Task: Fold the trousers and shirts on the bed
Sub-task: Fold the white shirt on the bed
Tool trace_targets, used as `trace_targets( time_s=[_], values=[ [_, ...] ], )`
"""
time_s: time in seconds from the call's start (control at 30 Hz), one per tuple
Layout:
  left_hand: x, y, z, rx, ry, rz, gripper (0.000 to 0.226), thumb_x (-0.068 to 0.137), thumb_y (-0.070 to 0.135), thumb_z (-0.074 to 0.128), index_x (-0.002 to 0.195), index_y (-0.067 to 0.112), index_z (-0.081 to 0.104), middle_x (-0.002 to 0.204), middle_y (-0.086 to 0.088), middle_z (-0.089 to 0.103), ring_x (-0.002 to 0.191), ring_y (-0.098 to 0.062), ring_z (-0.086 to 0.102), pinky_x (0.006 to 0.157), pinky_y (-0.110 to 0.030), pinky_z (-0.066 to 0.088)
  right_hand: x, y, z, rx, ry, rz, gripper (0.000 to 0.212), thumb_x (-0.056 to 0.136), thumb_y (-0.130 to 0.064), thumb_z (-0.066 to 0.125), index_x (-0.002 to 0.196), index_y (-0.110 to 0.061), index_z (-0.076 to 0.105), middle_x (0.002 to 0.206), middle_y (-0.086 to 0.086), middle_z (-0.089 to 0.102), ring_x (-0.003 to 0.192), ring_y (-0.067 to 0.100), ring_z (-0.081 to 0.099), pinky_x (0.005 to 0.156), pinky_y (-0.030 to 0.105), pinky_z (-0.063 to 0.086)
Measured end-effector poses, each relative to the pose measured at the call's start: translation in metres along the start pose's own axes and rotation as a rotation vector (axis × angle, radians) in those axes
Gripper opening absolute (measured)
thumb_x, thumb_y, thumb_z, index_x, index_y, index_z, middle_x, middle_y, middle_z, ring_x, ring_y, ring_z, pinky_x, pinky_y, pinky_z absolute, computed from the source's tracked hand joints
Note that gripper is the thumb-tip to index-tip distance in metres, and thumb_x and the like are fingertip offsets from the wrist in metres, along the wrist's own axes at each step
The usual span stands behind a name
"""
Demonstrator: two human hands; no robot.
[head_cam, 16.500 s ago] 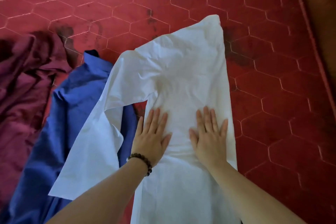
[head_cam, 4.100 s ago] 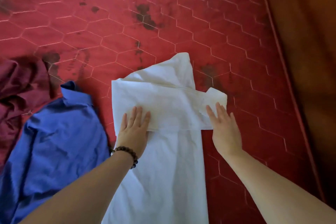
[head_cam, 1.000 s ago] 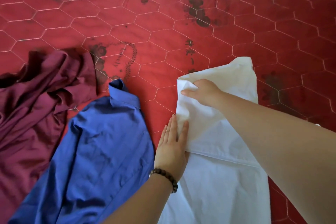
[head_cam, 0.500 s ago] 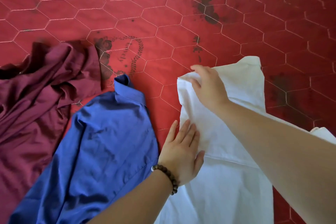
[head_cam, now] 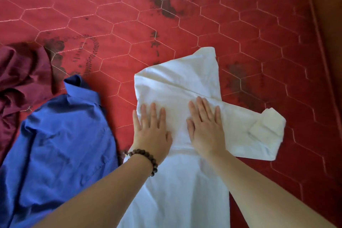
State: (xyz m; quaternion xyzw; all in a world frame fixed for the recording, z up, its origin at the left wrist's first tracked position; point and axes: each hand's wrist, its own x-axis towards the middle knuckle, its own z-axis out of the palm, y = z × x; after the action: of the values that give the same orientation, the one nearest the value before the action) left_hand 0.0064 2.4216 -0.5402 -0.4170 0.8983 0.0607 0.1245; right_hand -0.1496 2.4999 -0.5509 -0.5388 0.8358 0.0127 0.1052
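A white shirt [head_cam: 177, 83] lies partly folded on the red mattress, its body running toward me and one sleeve with its cuff [head_cam: 266, 131] stretched out to the right. My left hand [head_cam: 150, 131], with a bead bracelet at the wrist, presses flat on the shirt's left edge. My right hand [head_cam: 204, 126] lies flat beside it on the folded sleeve, fingers straight. A blue shirt [head_cam: 61, 135] lies spread out unfolded to the left. A maroon garment [head_cam: 20, 74] is crumpled at the far left.
The red quilted mattress [head_cam: 129, 15] with a hexagon stitch pattern and dark printed marks stretches away behind the clothes. Its right edge [head_cam: 318, 42] runs along a dark brown surface at the far right.
My right hand left the shirt's upper left corner and now lies flat beside my left hand. The sleeve now stretches out to the right. The view has shifted right.
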Motion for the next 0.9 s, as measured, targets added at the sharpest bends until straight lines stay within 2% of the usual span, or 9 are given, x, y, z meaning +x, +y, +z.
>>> trace_targets(
  time_s=[0.07, 0.17, 0.27, 0.37, 0.47, 0.57, 0.67, 0.8, 0.9],
  values=[
    [0.002, 0.021, -0.002, -0.053, -0.027, 0.010, 0.066, 0.098, 0.036, 0.020, 0.151, 0.006, -0.006, 0.157, -0.021, -0.013, 0.145, -0.037, -0.015, 0.115, -0.051, -0.017, -0.012, 0.023, 0.001, -0.005, -0.014, 0.048, 0.058, 0.100, -0.043, 0.012, 0.153, -0.022, 0.006, 0.161, -0.001, -0.005, 0.148, 0.015, -0.011, 0.120, 0.048, 0.002],
    [0.004, 0.055, 0.002, -0.133, -0.036, 0.228, 0.061, 0.100, 0.028, 0.019, 0.151, 0.006, -0.005, 0.156, -0.017, -0.020, 0.144, -0.034, -0.019, 0.118, -0.041, -0.014, -0.031, 0.056, 0.001, 0.010, -0.015, 0.154, 0.060, 0.099, -0.045, 0.013, 0.153, -0.021, 0.002, 0.161, 0.001, -0.005, 0.148, 0.016, -0.009, 0.120, 0.047, 0.000],
    [0.003, 0.091, 0.004, -0.158, -0.078, 0.469, 0.057, 0.098, 0.038, 0.012, 0.152, 0.025, -0.005, 0.154, -0.004, -0.024, 0.145, -0.027, -0.021, 0.116, -0.043, -0.017, -0.051, 0.085, 0.000, 0.013, 0.014, 0.200, 0.060, 0.099, -0.045, 0.017, 0.153, -0.019, 0.013, 0.161, 0.007, 0.007, 0.149, 0.021, 0.002, 0.120, 0.049, 0.002],
    [-0.001, 0.120, 0.007, -0.066, -0.091, 0.390, 0.059, 0.092, 0.049, 0.002, 0.148, 0.039, -0.011, 0.157, 0.004, -0.024, 0.141, -0.028, -0.030, 0.111, -0.059, -0.018, -0.070, 0.110, -0.003, 0.002, 0.038, 0.244, 0.059, 0.099, -0.042, 0.016, 0.151, -0.016, 0.023, 0.159, 0.009, 0.017, 0.148, 0.025, 0.012, 0.119, 0.052, 0.007],
    [-0.004, 0.143, 0.007, -0.031, -0.091, 0.237, 0.059, 0.094, 0.047, 0.008, 0.150, 0.035, -0.009, 0.160, 0.001, -0.015, 0.143, -0.031, -0.025, 0.107, -0.067, -0.013, -0.094, 0.136, -0.005, -0.082, 0.029, 0.292, 0.057, 0.100, -0.036, 0.016, 0.150, -0.011, 0.027, 0.157, 0.011, 0.025, 0.147, 0.025, 0.014, 0.119, 0.051, 0.007],
    [-0.003, 0.165, 0.000, 0.012, -0.047, 0.226, 0.063, 0.094, 0.042, 0.010, 0.153, 0.020, -0.001, 0.161, -0.008, -0.005, 0.146, -0.030, -0.016, 0.111, -0.064, -0.011, -0.117, 0.165, -0.010, -0.157, 0.019, 0.430, 0.053, 0.098, -0.024, 0.037, 0.147, -0.005, 0.031, 0.156, 0.013, 0.027, 0.148, 0.027, 0.010, 0.118, 0.056, 0.004],
    [0.003, 0.188, 0.004, -0.036, -0.032, 0.343, 0.063, 0.096, 0.040, 0.007, 0.148, 0.013, -0.015, 0.159, -0.008, -0.017, 0.144, -0.024, -0.024, 0.116, -0.055, -0.010, -0.125, 0.182, -0.018, -0.188, 0.014, 0.628, 0.060, 0.090, -0.014, 0.052, 0.146, -0.004, 0.032, 0.158, 0.015, 0.019, 0.148, 0.029, 0.001, 0.115, 0.062, -0.002],
    [0.009, 0.212, 0.010, -0.073, -0.034, 0.448, 0.062, 0.096, 0.045, 0.005, 0.147, 0.020, -0.020, 0.157, -0.004, -0.024, 0.141, -0.021, -0.030, 0.117, -0.052, -0.011, -0.117, 0.181, -0.015, -0.049, 0.119, 0.427, 0.057, 0.095, -0.026, 0.044, 0.149, -0.014, 0.031, 0.159, 0.009, 0.017, 0.148, 0.026, 0.005, 0.117, 0.059, 0.002],
    [0.007, 0.214, 0.016, -0.027, -0.025, 0.499, 0.057, 0.095, 0.048, -0.003, 0.146, 0.033, -0.023, 0.156, 0.001, -0.026, 0.141, -0.022, -0.030, 0.114, -0.057, -0.013, -0.113, 0.181, -0.004, 0.039, 0.052, 0.342, 0.052, 0.101, -0.044, 0.025, 0.152, -0.032, 0.017, 0.161, 0.005, 0.004, 0.148, 0.021, -0.005, 0.118, 0.055, -0.001]
  ],
)
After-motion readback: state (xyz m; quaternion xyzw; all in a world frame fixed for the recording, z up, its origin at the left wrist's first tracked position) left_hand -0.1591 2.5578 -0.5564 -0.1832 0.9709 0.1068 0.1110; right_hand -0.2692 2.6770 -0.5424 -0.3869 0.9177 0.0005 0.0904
